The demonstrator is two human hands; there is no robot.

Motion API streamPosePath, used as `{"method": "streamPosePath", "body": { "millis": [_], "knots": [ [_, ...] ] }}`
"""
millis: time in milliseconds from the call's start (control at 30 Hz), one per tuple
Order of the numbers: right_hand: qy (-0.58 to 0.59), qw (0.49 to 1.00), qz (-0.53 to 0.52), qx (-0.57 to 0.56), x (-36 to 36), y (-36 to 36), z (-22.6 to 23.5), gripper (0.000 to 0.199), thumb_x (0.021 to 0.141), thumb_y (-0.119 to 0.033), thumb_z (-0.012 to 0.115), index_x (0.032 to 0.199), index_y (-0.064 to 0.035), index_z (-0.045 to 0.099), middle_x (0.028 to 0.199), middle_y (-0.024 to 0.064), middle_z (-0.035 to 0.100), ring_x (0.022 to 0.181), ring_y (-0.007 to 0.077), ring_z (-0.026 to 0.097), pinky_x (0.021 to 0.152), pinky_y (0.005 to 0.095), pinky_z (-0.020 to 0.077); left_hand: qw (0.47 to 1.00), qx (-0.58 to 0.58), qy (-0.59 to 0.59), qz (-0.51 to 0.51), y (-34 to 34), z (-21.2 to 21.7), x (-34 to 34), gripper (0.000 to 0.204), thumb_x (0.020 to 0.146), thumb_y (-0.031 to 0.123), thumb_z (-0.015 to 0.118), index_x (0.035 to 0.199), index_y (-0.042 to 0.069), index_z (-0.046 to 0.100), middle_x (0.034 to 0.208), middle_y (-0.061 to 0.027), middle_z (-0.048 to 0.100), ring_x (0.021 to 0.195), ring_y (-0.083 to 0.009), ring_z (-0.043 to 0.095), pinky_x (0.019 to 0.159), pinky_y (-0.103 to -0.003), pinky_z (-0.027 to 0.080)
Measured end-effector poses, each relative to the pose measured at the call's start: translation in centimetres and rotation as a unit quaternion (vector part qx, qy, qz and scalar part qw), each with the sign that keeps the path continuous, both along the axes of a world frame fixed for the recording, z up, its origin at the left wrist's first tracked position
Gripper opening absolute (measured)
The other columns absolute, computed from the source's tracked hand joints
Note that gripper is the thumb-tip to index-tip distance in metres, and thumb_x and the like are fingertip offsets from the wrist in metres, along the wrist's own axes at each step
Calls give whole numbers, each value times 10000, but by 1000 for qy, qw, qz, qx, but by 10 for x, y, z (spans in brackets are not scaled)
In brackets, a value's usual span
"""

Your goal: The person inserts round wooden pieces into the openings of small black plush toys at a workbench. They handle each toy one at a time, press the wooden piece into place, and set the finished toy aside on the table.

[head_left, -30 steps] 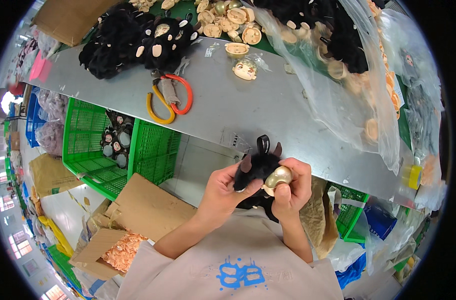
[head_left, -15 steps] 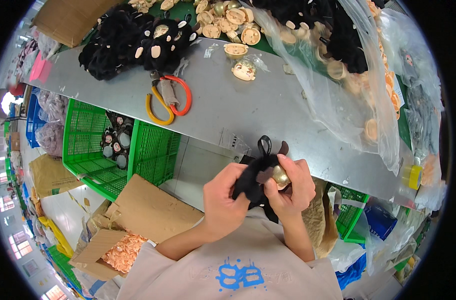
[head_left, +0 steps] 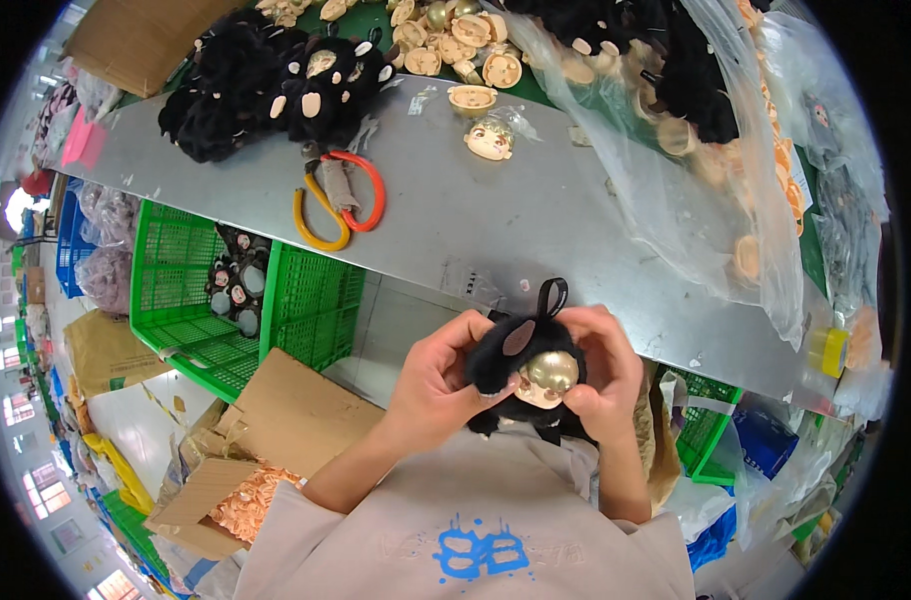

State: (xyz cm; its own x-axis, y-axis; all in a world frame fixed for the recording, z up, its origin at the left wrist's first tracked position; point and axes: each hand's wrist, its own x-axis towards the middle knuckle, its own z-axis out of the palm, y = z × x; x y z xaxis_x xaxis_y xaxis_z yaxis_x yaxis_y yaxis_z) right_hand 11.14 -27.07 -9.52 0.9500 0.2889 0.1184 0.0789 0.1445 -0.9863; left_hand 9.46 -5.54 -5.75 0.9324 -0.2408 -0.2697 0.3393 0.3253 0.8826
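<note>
Close to my body, in front of the metal bench, both hands hold a black plush doll (head_left: 494, 362) with a hanging loop on top and a brown-lined ear. A doll head with gold hair (head_left: 550, 374) shows in the plush's opening, its face partly covered by plush and fingers. My left hand (head_left: 444, 378) grips the plush on its left side, thumb beside the face. My right hand (head_left: 608, 370) wraps the right side, thumb against the face's edge. On the bench lie a loose doll face (head_left: 489, 139) and a hollow peach head shell (head_left: 472, 98).
Scissors with red and yellow handles (head_left: 353, 192) lie on the bench (head_left: 456, 205) near piled black plush dolls (head_left: 238, 80). Clear plastic sheeting (head_left: 656, 215) covers the right. Below stand a green crate (head_left: 201, 300) and a cardboard box (head_left: 296, 410) with peach parts.
The doll has turned so its face and gold hair point up toward me, with the ear now lying at the left. My right hand has shifted round to the doll's right side.
</note>
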Motion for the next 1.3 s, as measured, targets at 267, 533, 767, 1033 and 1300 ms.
{"method": "streamPosePath", "body": {
  "millis": [267, 533, 767, 1033, 1300],
  "knots": [
    [358, 896, 162, 207, -3, 2, -10, 913, 648, -371, 947, 1356, 20, 523, 1225, 44, 608, 1118, 133, 579, 985, 298, 458, 999, 20, -20, -30, 3, -3, 0, 343, 930, 164, 724, 1187, 6, 561, 1031, 19, 575, 926, -44, 529, 832, -213, 451],
    [354, 882, 169, 261, -7, 10, 2, 888, 596, -179, 968, 1344, -2, 523, 1190, 36, 614, 1093, 140, 585, 974, 309, 466, 996, 1, -82, -19, 2, 13, 0, 183, 902, -9, 653, 1065, 4, 569, 1068, -61, 572, 926, -98, 510, 821, -236, 419],
    [298, 918, 160, 209, -9, 10, 21, 824, 637, -103, 942, 1340, -2, 522, 1266, 34, 555, 1171, 140, 520, 1027, 305, 407, 995, 6, -101, -20, 1, 14, 0, 195, 936, 44, 627, 1118, 2, 571, 1126, -82, 569, 972, -119, 520, 859, -257, 428],
    [136, 973, 154, 102, -6, 10, 31, 596, 653, -110, 933, 1152, -1, 627, 1229, 71, 480, 1095, 168, 511, 911, 300, 441, 982, 55, -181, -25, -1, 8, 0, 286, 843, -67, 521, 1108, 20, 586, 1195, -109, 477, 1057, -157, 472, 909, -280, 391],
    [-153, 983, 32, -96, -9, 17, 73, 382, 675, -129, 905, 905, 36, 650, 957, 121, 614, 798, 227, 595, 680, 308, 494, 972, -49, -213, -92, 0, 1, 9, 256, 793, -54, 524, 1034, 27, 558, 1119, -110, 473, 975, -183, 488, 865, -297, 412]
  ]
}}
